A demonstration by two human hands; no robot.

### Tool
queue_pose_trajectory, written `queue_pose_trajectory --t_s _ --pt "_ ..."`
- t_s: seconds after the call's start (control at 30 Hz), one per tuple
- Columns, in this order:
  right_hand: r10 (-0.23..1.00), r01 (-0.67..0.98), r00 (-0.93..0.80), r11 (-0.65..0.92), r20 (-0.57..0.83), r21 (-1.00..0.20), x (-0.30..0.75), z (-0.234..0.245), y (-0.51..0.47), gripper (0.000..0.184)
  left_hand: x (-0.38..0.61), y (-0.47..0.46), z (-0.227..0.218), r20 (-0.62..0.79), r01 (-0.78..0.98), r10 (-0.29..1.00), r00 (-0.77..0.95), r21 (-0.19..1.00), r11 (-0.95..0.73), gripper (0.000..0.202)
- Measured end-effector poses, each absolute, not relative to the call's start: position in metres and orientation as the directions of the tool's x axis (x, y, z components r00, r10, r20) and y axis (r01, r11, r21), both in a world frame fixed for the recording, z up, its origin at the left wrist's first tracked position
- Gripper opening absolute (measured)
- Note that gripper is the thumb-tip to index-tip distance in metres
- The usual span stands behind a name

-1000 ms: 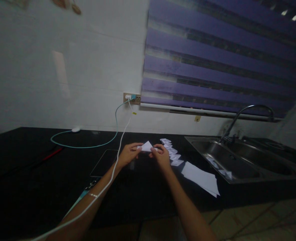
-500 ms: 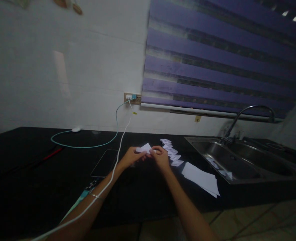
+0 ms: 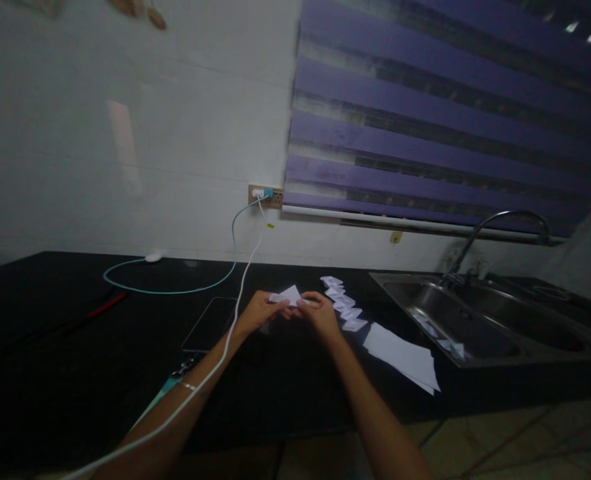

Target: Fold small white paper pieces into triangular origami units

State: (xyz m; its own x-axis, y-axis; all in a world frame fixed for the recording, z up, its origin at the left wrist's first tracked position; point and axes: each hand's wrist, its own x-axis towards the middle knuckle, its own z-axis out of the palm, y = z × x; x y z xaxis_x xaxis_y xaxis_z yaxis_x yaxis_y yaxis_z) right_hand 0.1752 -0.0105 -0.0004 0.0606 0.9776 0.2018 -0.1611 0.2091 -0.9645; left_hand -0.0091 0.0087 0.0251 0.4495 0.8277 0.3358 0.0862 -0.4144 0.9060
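Observation:
Both my hands meet over the black countertop (image 3: 75, 347), pinching a small folded white paper piece (image 3: 288, 295) between them. My left hand (image 3: 259, 311) grips its left end with closed fingers. My right hand (image 3: 318, 312) pinches its right end. A row of several small folded paper pieces (image 3: 343, 303) lies just right of my right hand. A stack of flat white paper sheets (image 3: 402, 355) rests further right, near the counter's front edge.
A steel sink (image 3: 475, 323) with a curved tap (image 3: 500, 223) sits at the right. A dark phone (image 3: 209, 325) lies left of my hands. A white cable (image 3: 240, 287) and a teal cable (image 3: 175, 289) run from the wall socket (image 3: 265, 195).
My hands have drawn closer together on the paper piece, and the piece now lies flatter and lower between the fingers. The view shifted slightly.

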Motion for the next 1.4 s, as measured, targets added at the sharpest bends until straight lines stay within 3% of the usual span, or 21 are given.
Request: queue_pose_trajectory --t_s 0.3,0.5,0.7,0.9,1.03,1.27,1.4 --pt "0.981 -0.228 -0.029 0.18 0.192 -0.957 0.182 0.002 -0.015 0.042 -0.013 0.013 0.024 0.25 -0.065 0.807 0.535 0.964 -0.256 0.063" --pt "0.966 -0.104 0.045 0.259 0.255 -0.96 0.181 0.002 -0.015 0.041 -0.014 0.013 0.021 0.248 -0.123 0.785 0.568 0.969 -0.216 0.062" --pt "0.944 -0.086 0.112 0.321 0.311 -0.943 0.176 0.0 -0.013 0.038 -0.017 0.008 0.027 0.215 -0.16 0.782 0.585 0.976 -0.149 0.064" --pt "0.91 0.027 0.18 0.376 0.374 -0.926 0.174 0.0 -0.013 0.034 -0.008 0.013 0.022 0.155 -0.192 0.856 0.493 0.979 -0.066 0.061" --pt "0.883 0.142 0.16 0.421 0.441 -0.896 0.171 0.003 -0.018 0.032 -0.003 0.013 0.02 0.161 -0.252 0.897 0.412 0.966 -0.058 0.047" --pt "0.934 -0.066 -0.032 0.353 0.355 -0.933 0.171 0.004 -0.02 0.044 -0.024 0.011 0.031 0.151 -0.295 0.934 0.324 0.954 -0.052 0.03" --pt "0.944 0.034 -0.109 0.318 0.312 -0.948 0.171 0.001 -0.02 0.034 -0.034 0.007 0.034 0.167 -0.207 0.908 0.385 0.974 -0.091 0.024"
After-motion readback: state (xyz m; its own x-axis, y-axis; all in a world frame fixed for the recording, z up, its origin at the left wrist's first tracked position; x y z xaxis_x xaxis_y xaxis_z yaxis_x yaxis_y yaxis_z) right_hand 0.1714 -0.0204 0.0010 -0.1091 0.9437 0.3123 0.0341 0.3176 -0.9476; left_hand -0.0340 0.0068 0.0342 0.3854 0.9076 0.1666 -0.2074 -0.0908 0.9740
